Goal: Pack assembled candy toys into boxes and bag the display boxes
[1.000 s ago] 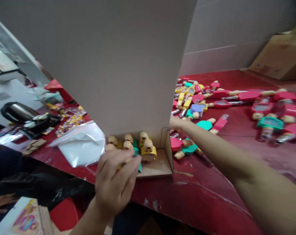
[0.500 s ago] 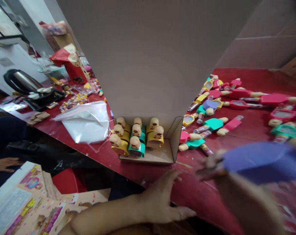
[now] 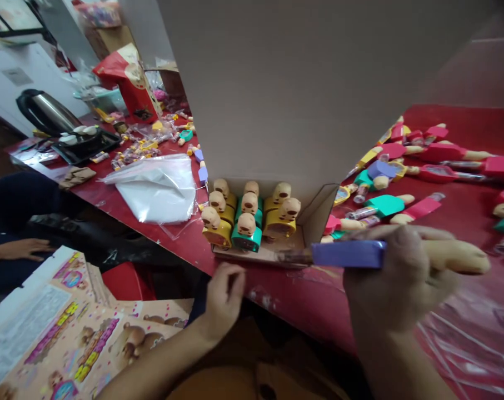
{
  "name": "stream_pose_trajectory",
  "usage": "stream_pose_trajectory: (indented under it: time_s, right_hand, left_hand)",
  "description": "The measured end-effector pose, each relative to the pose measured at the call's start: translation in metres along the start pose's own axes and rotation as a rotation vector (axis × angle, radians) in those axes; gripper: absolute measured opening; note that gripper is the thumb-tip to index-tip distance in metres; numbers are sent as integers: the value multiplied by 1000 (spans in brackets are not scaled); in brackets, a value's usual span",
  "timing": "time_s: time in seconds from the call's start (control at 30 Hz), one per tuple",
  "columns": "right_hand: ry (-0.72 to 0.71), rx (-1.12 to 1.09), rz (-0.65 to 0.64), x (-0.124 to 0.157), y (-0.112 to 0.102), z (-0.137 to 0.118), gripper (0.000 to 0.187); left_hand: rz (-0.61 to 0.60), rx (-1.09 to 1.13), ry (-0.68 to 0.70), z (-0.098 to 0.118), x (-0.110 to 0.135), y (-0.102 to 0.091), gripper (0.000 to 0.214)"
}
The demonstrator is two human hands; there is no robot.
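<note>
My right hand is closed around a purple toy mirror with a beige, rounded handle end sticking out to the right. The toy lies sideways, its far end blurred at the front right of an open cardboard box. Inside the box, several bear-headed toys in yellow and green stand upright in rows toward the left; bare cardboard shows on the right. Just below the box's front edge hovers my left hand, holding nothing, its fingers loosely curled and the thumb apart.
The box's tall flap hides the middle background. More coloured toys lie on the red table at right. Left are clear plastic bags, wrapped sweets and a kettle. Printed cardboard sheets and another person's hand are at lower left.
My right hand has brought the purple toy left, toward the box, and turned it edge-on. My left hand has moved left and its fingers have curled. The view has shifted slightly.
</note>
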State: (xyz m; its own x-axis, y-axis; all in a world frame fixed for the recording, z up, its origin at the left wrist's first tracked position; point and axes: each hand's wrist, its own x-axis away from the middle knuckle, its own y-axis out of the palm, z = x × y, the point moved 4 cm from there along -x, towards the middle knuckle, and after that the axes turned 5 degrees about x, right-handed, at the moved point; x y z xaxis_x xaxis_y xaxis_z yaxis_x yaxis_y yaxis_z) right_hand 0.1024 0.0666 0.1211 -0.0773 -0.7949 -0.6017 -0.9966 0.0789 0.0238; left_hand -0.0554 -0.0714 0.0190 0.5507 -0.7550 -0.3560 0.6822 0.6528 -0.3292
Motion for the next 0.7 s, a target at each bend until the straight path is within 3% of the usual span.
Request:
stream_pose_trajectory:
  time_s: [0.07,0.13,0.23,0.37,0.57,0.63,0.7]
  right_hand:
    - [-146,114,83,4,13,2,23]
    - [-228,207,14,9,25,7,20]
    - [-229,231,-125,16,36,13,18]
    - [-198,241,-203,22,52,18,23]
    - [-330,337,-210,32,64,30,21]
    - [-333,283,-226,36,58,34,32]
    - [-240,179,-309,43,52,41,45]
  left_hand:
    - [261,-104,-28,-22,-4,-23,11]
    - [315,-149,-82,-43,-15,-35,17]
    - [171,-185,-127,-62,-36,-34,25]
    - [8,-210,-115,-67,-49,-27,24]
    - [22,-216,-38,-71,-52,-28,28]
    - [30,-231,15,-74,-52,-31,28]
    - [39,-265,68,-79,-51,-37,27]
